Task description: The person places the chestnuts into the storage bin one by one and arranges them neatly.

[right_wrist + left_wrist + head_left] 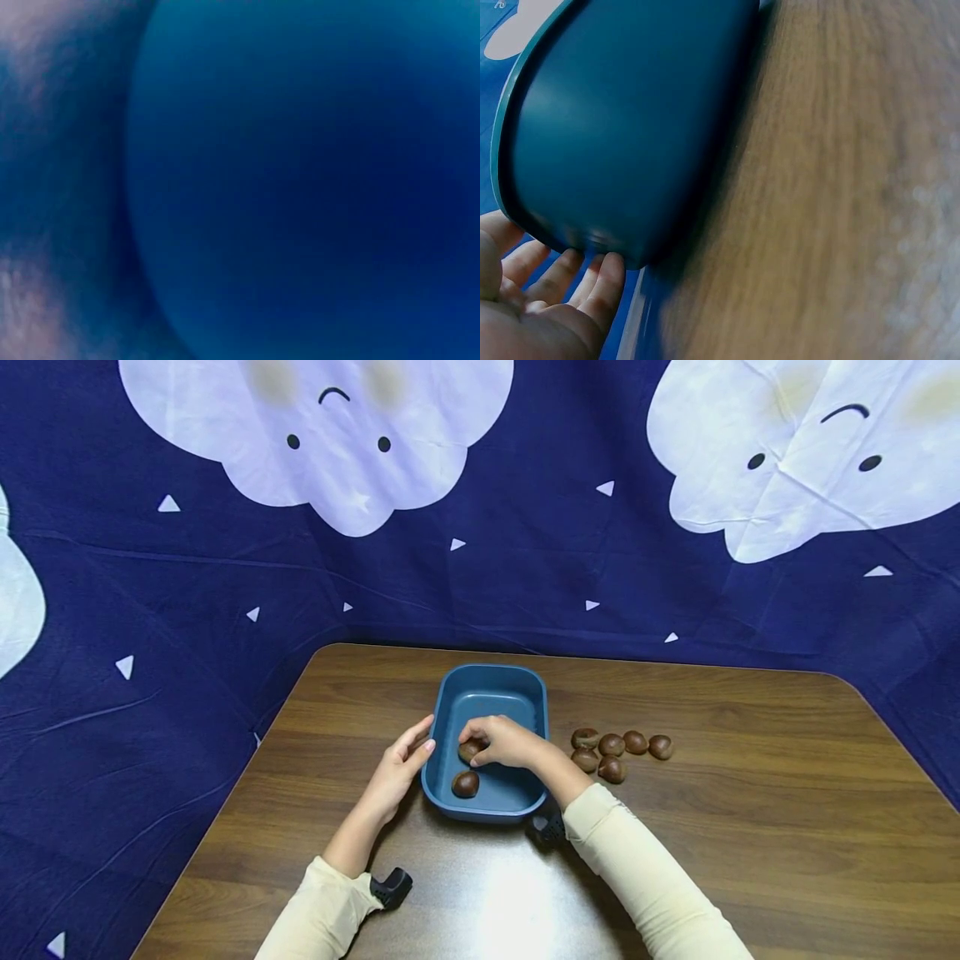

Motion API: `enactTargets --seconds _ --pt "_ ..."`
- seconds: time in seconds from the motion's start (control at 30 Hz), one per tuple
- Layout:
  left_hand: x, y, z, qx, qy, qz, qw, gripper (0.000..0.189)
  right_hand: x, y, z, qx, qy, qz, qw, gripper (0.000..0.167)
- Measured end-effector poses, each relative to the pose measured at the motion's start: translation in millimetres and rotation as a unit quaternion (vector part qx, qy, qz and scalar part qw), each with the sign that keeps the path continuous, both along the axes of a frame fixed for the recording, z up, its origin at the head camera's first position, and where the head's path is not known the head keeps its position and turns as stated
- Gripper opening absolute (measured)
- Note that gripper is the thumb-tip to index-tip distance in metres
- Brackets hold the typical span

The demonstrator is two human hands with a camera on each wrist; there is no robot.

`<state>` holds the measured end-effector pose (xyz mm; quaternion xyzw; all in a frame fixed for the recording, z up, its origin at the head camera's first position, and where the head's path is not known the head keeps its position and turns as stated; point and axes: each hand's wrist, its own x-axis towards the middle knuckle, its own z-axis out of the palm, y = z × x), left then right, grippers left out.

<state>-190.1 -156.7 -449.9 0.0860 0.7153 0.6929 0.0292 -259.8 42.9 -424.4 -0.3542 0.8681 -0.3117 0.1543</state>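
A blue rectangular tub (491, 817) stands on the wooden table. Inside it, my right hand (506, 742) pinches a brown chestnut (470, 750) between thumb and fingers. Another chestnut (466, 784) lies on the tub floor, nearer to me. At the tub's left side is my left hand (397, 768), its fingers extended. In the left wrist view the fingertips (612, 262) touch the outer wall of the tub (622, 127). The right wrist view is filled by a blurred, close blue surface, and the right hand's work is hidden there.
Several chestnuts (611, 745) lie in a loose group on the table (750, 793), to the right of the tub. A dark blue cloth (525, 577) with white clouds hangs behind the table's far edge. Black wrist devices (392, 888) are strapped at both sleeves.
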Motion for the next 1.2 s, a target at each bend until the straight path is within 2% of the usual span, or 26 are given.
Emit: enactTargets --seconds 0.53,0.67,0.87,1.2 --pt "0.0 0.0 0.9 -0.001 0.000 0.000 1.0000 0.046 1.1 -1.3 2.3 0.006 -0.014 0.007 0.9999 0.037" --pt "-0.1 0.0 1.4 0.001 0.002 0.001 1.0000 0.046 0.0 -1.3 2.9 -0.016 -0.008 0.007 0.9998 0.037" --pt "-0.6 0.1 1.0 0.003 0.000 -0.001 1.0000 0.046 -0.1 0.6 5.6 -0.056 0.025 -0.012 0.9981 0.040" --pt "-0.5 0.7 0.2 -0.001 0.002 0.003 1.0000 0.047 5.7 13.4 10.6 -0.145 0.064 -0.019 0.9873 0.046"
